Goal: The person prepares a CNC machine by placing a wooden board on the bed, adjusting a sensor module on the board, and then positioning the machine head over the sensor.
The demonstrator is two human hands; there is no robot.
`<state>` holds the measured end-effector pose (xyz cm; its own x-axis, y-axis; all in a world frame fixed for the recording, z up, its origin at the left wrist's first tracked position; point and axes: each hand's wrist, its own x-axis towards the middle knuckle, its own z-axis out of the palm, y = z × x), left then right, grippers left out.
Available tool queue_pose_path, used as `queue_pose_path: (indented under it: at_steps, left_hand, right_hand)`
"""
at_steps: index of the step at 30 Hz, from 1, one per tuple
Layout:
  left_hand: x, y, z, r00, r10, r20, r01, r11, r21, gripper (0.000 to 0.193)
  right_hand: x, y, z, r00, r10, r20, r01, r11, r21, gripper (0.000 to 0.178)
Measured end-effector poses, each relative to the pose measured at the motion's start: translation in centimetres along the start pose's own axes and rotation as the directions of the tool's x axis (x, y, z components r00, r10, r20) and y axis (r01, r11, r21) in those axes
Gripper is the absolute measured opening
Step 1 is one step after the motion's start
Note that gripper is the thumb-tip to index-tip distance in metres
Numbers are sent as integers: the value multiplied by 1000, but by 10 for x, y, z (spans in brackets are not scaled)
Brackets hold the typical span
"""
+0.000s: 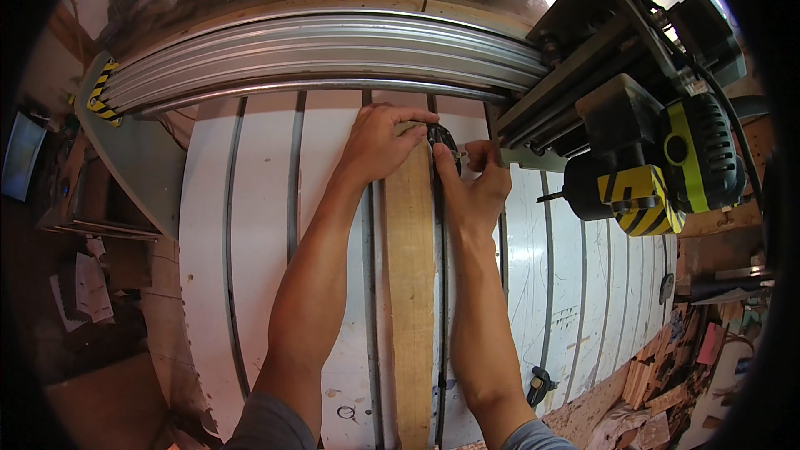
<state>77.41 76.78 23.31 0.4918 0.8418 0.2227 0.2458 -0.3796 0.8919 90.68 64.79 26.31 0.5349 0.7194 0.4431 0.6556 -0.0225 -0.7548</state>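
A long wooden board (pixel 410 283) lies lengthwise on the white slotted machine bed (pixel 333 367). At its far end, a black clamp (pixel 444 140) stands against the board's right side. My left hand (pixel 379 137) is closed over the board's far end, its index finger reaching across to the clamp and its thumb bent below. From the right, my right hand (pixel 477 183) grips the clamp. Its thumb presses on the near side, and the other fingers curl around a small metal part that is partly hidden.
The silver gantry beam (pixel 333 54) crosses just beyond my hands. A router spindle (pixel 642 175) with its bit hangs to the right. Another black clamp (pixel 540 385) sits near the bed's front right. Wood scraps (pixel 650 375) are piled beyond the right edge.
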Motion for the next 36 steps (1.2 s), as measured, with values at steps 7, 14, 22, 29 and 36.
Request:
queue_pose_path:
  at_steps: [7, 14, 22, 29, 36]
  left_hand:
    - [2, 2, 3, 1000, 19, -14, -21, 993, -115, 25]
    - [1, -1, 1, 999, 48, -3, -48, 997, -59, 26]
    - [1, 6, -1, 998, 56, 19, -56, 998, -15, 26]
    - [1, 5, -2, 994, 112, 10, -112, 994, -11, 29]
    - [0, 7, -2, 987, 160, 5, -160, 986, 39, 29]
  right_hand:
    - [0, 19, -4, 986, -140, 91, 120, 974, 193, 27]
    - [2, 9, -2, 987, -77, 141, -9, 851, 525, 22]
    - [-4, 2, -4, 995, -97, 39, 99, 993, -60, 20]
    - [-4, -6, 1, 984, -168, -56, 172, 982, 81, 16]
    - [-1, 22, -1, 995, -87, 44, 73, 964, 254, 33]
